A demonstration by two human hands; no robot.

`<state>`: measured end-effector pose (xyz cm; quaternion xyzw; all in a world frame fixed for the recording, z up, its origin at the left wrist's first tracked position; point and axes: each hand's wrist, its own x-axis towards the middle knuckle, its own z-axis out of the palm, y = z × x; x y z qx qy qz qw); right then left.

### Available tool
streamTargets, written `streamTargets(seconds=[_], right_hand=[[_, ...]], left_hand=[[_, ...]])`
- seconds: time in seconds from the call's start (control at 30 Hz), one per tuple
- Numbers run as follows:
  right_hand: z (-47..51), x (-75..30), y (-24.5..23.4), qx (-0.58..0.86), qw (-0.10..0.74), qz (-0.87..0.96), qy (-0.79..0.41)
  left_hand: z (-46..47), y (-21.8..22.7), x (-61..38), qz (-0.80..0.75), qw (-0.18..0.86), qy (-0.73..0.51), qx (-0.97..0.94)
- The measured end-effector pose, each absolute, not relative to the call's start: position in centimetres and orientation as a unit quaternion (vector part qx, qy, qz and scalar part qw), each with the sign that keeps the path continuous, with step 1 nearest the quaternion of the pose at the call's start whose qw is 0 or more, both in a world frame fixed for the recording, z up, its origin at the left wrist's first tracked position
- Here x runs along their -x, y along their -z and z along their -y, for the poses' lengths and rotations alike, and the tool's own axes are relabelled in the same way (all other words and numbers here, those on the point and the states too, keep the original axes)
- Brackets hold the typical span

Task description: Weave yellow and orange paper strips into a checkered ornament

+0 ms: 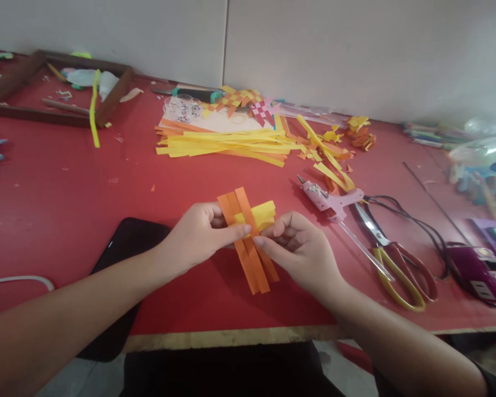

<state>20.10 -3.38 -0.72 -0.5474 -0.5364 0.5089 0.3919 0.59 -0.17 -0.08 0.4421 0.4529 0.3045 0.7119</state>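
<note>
Forearms [119,292] slant in from the near corners. Left hand [202,234] pinches the woven strips [252,264], probably so the weave won't slip; right hand [303,251] curls at their right side (gripping or just touching, cannot tell). Strips sit over the table's [177,309] near middle.

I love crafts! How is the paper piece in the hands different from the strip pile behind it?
The paper piece is held in the left hand; the strip pile lies on the table. The paper piece has yellow crossing orange; the strip pile's strips mostly line up. The paper piece is mostly orange, the strip pile mostly yellow. Both have both colours.
</note>
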Motion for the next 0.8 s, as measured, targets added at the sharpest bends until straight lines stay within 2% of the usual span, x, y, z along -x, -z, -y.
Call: streamTargets(seconds=[0.37, 0.5, 0.6, 0.7, 0.8], right_hand=[[3.5, -20.3, 0.7, 0.554, 0.374, 0.552, -0.499], [3.3, -20.4, 0.5, 0.564, 0.453, 0.542, -0.428], [2.9, -20.5, 0.2, 0.526, 0.484, 0.513, -0.474], [2.8, -20.8, -0.1, 0.493, 0.403, 0.493, -0.593], [2.9, -21.2, -0.4, 0.481, 0.317, 0.499, -0.647]], left_hand=[[0.1, 0.0, -0.6, -0.458, 0.678, -0.301, -0.491], [0.2, 0.0, -0.7, -0.445, 0.691, -0.301, -0.485], [0.5, 0.0, -0.8, -0.425, 0.714, -0.298, -0.470], [0.8, -0.2, -0.8, -0.412, 0.728, -0.263, -0.481], [1.0, -0.3, -0.8, -0.398, 0.739, -0.223, -0.496]])
